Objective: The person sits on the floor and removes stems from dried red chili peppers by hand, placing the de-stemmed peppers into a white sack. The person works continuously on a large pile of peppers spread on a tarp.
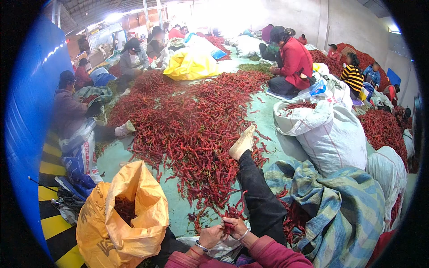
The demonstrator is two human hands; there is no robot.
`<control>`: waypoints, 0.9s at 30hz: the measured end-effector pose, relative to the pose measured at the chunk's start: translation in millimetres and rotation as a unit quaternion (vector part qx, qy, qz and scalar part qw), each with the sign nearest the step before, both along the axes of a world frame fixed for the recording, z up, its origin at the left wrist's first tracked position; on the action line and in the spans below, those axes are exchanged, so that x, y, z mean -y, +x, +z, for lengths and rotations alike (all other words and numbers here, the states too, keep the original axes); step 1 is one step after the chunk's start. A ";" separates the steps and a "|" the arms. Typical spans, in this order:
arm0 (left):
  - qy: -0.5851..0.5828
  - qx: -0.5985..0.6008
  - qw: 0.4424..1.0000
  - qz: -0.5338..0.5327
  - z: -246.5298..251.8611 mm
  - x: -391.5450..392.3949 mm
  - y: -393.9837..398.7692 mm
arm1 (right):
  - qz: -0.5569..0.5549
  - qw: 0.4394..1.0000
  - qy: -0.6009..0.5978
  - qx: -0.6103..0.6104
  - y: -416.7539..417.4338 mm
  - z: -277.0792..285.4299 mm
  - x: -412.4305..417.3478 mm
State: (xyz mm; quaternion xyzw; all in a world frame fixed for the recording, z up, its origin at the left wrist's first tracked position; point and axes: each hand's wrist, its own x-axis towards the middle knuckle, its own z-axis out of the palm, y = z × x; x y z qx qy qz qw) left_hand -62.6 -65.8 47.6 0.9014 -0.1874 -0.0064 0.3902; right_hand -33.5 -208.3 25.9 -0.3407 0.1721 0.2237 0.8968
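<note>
Several red chili peppers [232, 211] stick up from my right hand [236, 227], whose fingers are closed around them. My left hand [211, 236] meets it, fingertips pinched at the near end of the bunch; whether a stem sits between them is too small to tell. Both hands are low over my lap, above a white woven sack [221, 249]. Beyond them a broad heap of red chilies with some green stems [201, 134] spreads over the pale green floor sheet [174, 197]. My outstretched leg [259, 194] lies along the heap's right side.
An open yellow woven sack [150, 214] with dark red contents stands at left. To the right are a blue-and-beige striped sack [345, 201] holding chilies and a full white sack [335, 140]. Several people sit around the heap, including one in a red jacket [295, 63]. A blue wall [30, 134] borders the left.
</note>
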 end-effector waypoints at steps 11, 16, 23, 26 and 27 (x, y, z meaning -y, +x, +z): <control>0.250 0.019 0.968 0.006 -48.2 -62.7 68.3 | -0.024 0.992 -0.046 0.112 19.3 81.0 42.2; 0.206 0.017 0.941 0.270 -93.0 -104.4 135.8 | -0.026 0.625 -0.701 0.342 21.6 62.1 143.4; 0.246 0.042 0.937 0.245 -113.5 -88.4 137.7 | 0.090 0.479 -0.866 0.110 -88.5 29.1 312.7; 0.247 -0.023 0.924 0.290 -128.0 -104.7 134.0 | 0.118 0.504 -0.853 0.059 -98.2 40.0 333.5; 0.232 -0.021 0.932 0.278 -119.6 -93.7 132.4 | 0.120 0.501 -0.856 0.044 -107.0 39.8 340.1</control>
